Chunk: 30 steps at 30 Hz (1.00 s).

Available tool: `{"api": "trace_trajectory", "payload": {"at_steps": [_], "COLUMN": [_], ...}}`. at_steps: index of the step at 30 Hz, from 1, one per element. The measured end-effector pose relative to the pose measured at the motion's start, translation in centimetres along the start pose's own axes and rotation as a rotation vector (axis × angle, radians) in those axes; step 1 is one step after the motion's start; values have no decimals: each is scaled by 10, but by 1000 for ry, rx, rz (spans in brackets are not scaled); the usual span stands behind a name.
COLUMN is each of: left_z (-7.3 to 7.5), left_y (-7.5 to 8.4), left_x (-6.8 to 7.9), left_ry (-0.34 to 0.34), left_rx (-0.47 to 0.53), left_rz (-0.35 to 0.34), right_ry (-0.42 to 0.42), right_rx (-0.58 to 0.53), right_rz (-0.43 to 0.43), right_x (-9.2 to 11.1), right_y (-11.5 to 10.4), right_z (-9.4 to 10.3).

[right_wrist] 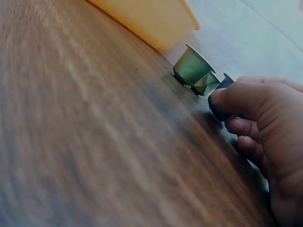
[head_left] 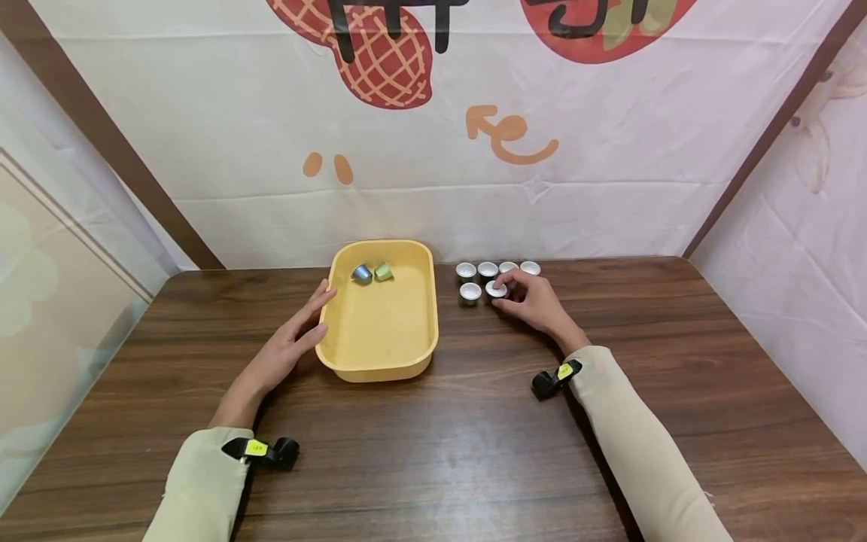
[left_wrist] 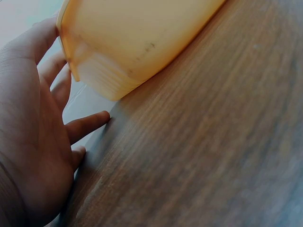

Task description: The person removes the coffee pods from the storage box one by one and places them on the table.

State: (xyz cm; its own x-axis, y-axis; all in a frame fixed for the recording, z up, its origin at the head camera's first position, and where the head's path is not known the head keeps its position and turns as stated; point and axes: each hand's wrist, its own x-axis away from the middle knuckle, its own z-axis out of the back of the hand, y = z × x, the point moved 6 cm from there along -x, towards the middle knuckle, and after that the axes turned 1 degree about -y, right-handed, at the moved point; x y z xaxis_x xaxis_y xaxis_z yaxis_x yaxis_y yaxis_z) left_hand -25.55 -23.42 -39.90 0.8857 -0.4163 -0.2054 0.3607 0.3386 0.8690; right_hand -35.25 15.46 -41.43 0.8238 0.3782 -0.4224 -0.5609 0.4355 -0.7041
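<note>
My left hand rests against the left side of a yellow plastic tray, its fingers extended along the rim. In the left wrist view its fingertips meet the tray's edge. Inside the tray, toward the back, lie a blue coffee capsule and a green coffee capsule, both tipped over. To the right of the tray, my right hand pinches a dark coffee capsule between thumb and fingers, its silver lid facing up. A green capsule stands near it.
Several capsules stand lid up in a back row, close to the white printed backdrop. One more capsule stands in front, left of the pinched one. All are on the dark wooden table.
</note>
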Motion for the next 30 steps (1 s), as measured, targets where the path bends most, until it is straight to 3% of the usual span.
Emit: {"api": "trace_trajectory", "payload": {"at_steps": [30], "left_z": [-1], "left_y": [1], "left_x": [-1], "left_ry": [-1], "left_rx": [19], "left_rz": [-11], "right_ry": [-32], "right_rx": [-42], "right_rz": [-19], "right_x": [1], "right_y": [-4], "right_z": [1]}}
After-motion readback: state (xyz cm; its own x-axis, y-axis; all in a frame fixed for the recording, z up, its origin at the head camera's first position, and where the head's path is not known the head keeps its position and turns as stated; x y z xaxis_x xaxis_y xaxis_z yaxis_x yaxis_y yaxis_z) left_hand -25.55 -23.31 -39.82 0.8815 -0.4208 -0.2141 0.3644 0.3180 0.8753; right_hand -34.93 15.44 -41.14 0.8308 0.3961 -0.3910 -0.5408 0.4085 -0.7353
